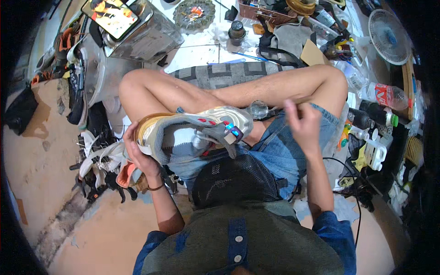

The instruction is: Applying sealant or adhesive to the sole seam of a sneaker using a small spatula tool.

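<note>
A grey and white sneaker (176, 130) with red accents and a tan-yellow sole edge lies across my lap, its opening toward me. My left hand (141, 153) grips its heel end from the left. A small shiny purple-blue object (234, 132) sits on the shoe near the toe. To the right of the shoe, my right hand (302, 126) is raised over my thigh, slightly blurred, thumb up and the other fingers curled. A slim brown stick-like shape crosses at its fingertips, too unclear to name. Between that hand and the toe is a small clear round container (258, 109).
A phone (111, 17) rests on a metal box (149, 39) at the far left, beside a glass ashtray (195, 13). A dark jar (237, 33) stands ahead. Rightward are a fan (389, 36), a plastic bottle (387, 96) and a white jug (376, 153). Shoes (78, 87) crowd the left.
</note>
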`<state>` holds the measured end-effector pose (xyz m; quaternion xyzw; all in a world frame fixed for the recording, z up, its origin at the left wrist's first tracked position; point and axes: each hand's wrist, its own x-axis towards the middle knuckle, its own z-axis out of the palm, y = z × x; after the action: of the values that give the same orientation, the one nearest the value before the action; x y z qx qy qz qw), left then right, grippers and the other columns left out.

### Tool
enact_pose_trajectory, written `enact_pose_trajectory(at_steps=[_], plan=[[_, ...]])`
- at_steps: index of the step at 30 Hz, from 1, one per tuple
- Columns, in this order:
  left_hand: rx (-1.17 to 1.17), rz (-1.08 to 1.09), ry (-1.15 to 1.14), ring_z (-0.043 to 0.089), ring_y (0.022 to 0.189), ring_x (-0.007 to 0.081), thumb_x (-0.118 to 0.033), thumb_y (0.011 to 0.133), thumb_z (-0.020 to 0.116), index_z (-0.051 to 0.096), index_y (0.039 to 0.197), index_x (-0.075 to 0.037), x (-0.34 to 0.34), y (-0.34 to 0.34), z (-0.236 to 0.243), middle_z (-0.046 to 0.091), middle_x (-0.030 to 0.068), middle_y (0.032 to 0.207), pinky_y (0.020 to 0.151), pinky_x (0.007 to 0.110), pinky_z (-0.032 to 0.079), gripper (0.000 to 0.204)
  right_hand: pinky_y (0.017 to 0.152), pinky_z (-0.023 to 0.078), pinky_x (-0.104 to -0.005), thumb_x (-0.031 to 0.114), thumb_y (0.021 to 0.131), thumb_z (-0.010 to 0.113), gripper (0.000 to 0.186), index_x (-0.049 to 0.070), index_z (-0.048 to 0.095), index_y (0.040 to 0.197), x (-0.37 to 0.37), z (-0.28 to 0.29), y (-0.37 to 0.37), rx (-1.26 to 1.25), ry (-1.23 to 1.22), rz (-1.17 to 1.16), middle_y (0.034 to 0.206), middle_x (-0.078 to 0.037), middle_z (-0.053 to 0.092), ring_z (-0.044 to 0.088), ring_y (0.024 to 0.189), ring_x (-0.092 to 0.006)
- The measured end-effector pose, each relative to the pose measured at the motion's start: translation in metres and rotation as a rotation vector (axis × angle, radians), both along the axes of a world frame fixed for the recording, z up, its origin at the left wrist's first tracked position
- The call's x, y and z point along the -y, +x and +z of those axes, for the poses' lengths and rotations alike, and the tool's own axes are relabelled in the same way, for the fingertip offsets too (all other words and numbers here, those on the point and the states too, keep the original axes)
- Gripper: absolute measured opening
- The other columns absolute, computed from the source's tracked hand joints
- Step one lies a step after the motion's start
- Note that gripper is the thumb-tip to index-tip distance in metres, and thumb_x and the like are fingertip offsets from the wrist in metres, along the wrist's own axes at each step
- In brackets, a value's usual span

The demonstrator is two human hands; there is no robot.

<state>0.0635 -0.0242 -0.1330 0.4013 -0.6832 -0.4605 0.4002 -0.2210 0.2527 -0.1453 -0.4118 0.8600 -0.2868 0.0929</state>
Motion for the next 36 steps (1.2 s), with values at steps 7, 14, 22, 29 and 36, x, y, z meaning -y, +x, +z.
enact_pose_trajectory(at_steps=[7,14,22,29,36], plan=[[0.106,0.034,-0.024,0.054,0.115,0.0242,-0.025,0.101,0.031,0.052,0.121,0.005,-0.011,-0.016,0.011,0.056,0.0161,0.121,0.103,0.038,0.041,0.042,0.050,0.044,-0.0251,0.020,0.104,0.048,0.024,-0.002,0.056,0.097,0.011,0.073,0.002,0.739,-0.842,-0.317,0.071,-0.006,0.055,0.052,0.056,-0.0112],[0.015,0.082,-0.030,0.054,0.113,0.0247,-0.024,0.102,0.034,0.055,0.119,0.006,-0.018,-0.008,0.012,0.057,0.0163,0.119,0.102,0.038,0.041,0.040,0.051,0.044,-0.0294,0.019,0.100,0.057,0.023,-0.001,0.058,0.088,0.021,0.049,0.008,0.620,-0.859,-0.355,0.065,-0.009,0.057,0.054,0.054,-0.0166],[-0.245,-0.065,-0.040,0.061,0.105,0.0300,-0.029,0.102,0.040,0.054,0.112,0.003,-0.045,-0.021,0.032,0.061,0.0232,0.112,0.095,0.041,0.048,0.037,0.064,0.051,-0.0271,0.017,0.101,0.053,0.026,-0.006,0.061,0.110,0.008,0.044,-0.018,0.615,-0.732,-0.302,0.089,-0.013,0.067,0.064,0.072,-0.0175],[-0.363,-0.285,0.035,0.061,0.110,0.0417,-0.029,0.101,0.044,0.049,0.112,0.002,-0.048,-0.030,0.052,0.054,0.0318,0.124,0.097,0.050,0.049,0.033,0.066,0.054,-0.0279,0.008,0.092,0.064,0.018,-0.002,0.057,0.105,0.044,0.075,0.023,0.732,-1.003,-0.122,0.089,-0.011,0.063,0.064,0.075,-0.0181],[-0.376,-0.358,0.106,0.060,0.114,0.0389,-0.027,0.101,0.047,0.048,0.114,0.001,-0.050,-0.053,0.070,0.053,0.0335,0.128,0.098,0.046,0.047,0.031,0.072,0.051,-0.0234,0.005,0.092,0.062,0.021,-0.003,0.051,0.107,0.102,0.097,0.062,0.970,-1.035,0.084,0.090,-0.009,0.063,0.064,0.077,-0.0139]])
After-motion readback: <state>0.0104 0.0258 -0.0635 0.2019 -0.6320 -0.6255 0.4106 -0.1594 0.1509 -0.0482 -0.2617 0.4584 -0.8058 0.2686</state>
